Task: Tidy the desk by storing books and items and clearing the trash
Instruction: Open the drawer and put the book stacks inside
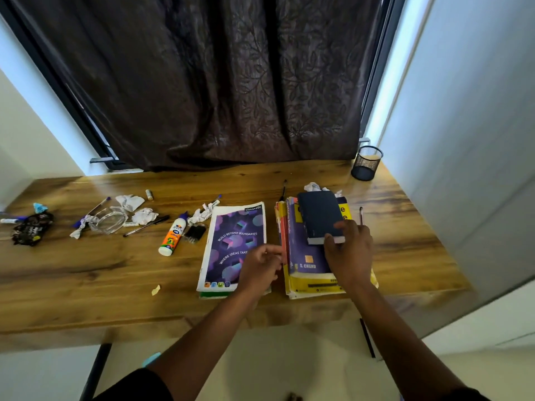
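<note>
With your right hand (348, 250) fingers closed on the dark notebook (320, 217) atop the book stack (307, 256) right of centre, steady that stack with your loosely curled, empty left hand (260, 266).

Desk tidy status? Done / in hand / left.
Done: some books stacked at right. In hand: right hand on the dark notebook atop that stack; left hand at the stack's edge. Left: purple notebook, glue bottle, pens, crumpled paper; mesh cup looks empty.

Right hand (348, 253) hides the dark notebook's (320, 215) near corner.
</note>
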Demonstrator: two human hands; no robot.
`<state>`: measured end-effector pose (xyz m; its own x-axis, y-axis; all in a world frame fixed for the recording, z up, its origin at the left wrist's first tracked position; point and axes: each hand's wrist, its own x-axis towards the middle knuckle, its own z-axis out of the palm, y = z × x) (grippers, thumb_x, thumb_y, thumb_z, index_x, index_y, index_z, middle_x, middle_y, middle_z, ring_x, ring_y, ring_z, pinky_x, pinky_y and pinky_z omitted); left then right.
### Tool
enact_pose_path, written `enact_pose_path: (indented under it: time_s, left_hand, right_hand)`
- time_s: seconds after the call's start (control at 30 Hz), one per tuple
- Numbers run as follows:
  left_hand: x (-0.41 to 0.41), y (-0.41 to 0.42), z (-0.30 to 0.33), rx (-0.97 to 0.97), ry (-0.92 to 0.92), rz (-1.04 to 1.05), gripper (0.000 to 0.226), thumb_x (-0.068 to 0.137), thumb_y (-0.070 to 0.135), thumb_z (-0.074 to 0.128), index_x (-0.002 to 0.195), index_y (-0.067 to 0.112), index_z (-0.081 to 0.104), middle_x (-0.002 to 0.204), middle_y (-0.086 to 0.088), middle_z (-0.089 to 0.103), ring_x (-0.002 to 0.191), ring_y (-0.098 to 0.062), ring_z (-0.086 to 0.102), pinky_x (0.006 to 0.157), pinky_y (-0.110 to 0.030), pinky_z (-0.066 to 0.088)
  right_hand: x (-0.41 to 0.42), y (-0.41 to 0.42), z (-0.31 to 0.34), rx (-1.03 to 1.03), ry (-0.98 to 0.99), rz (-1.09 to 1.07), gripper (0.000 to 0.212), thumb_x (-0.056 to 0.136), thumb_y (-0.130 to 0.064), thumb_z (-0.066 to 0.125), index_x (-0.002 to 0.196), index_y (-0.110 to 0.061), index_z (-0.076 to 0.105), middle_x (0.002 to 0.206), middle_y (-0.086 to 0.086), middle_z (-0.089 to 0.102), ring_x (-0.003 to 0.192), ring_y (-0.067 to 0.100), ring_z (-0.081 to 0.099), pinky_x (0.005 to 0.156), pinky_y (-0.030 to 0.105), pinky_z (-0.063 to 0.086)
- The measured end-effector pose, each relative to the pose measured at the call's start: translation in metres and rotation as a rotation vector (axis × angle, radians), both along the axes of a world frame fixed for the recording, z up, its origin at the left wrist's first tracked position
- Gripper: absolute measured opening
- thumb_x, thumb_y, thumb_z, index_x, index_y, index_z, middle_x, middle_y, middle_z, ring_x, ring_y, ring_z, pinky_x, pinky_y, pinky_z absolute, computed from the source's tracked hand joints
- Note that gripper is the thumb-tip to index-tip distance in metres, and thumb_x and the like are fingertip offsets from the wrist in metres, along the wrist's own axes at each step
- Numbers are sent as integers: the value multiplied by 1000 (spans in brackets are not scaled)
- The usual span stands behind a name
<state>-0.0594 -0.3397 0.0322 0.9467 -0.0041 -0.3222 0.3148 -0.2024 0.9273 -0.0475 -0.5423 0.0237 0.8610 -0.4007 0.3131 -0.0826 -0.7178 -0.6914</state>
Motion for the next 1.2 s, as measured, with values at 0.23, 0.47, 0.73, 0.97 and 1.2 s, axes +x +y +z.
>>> enact_pose_path:
  time_s: [0.23, 0.47, 0.73, 0.97, 1.2]
  left_hand:
    - [-74, 26, -41, -181, 247, 61, 13, 102, 17, 58, 108, 13, 70, 100, -10, 79, 86, -22, 71, 78, -38, 55]
    - [-132, 32, -93, -500, 687, 215, 27, 100, 29, 58, 113, 7, 68, 108, -12, 75, 98, -32, 66, 83, -40, 54]
    - [-126, 25, -132, -716, 713, 528, 44, 103, 29, 52, 136, 0, 51, 128, -22, 60, 112, -42, 60, 107, -54, 47]
    - [-81, -1, -148, -1024, 698, 896, 70, 103, 52, 36, 155, 6, 28, 158, -21, 35, 144, -44, 36, 116, -59, 34]
    - [-57, -34, -179, -1195, 639, 953, 74, 94, 71, 32, 134, 13, 53, 147, -13, 53, 137, -32, 48, 122, -53, 21]
  right_hand:
    - [-71, 28, -9, 192, 108, 122, 14, 92, -22, 71, 99, -25, 59, 87, -8, 65, 79, 10, 64, 66, 26, 50]
    - [-121, 28, -74, 707, 434, 96, 9, 95, -24, 64, 90, -21, 71, 79, -1, 71, 70, 18, 65, 58, 28, 54]
    - [-109, -15, -95, 1267, 764, -174, 11, 101, -20, 55, 101, -10, 59, 104, 19, 65, 87, 33, 63, 75, 44, 56]
    - [-73, -66, -133, 1515, 683, -435, 9, 101, -26, 48, 101, -19, 54, 123, 22, 58, 99, 35, 62, 70, 46, 55]
    - [-59, -85, -158, 1696, 692, -596, 37, 94, -53, 39, 80, -21, 50, 111, 13, 63, 95, 30, 58, 100, 40, 46]
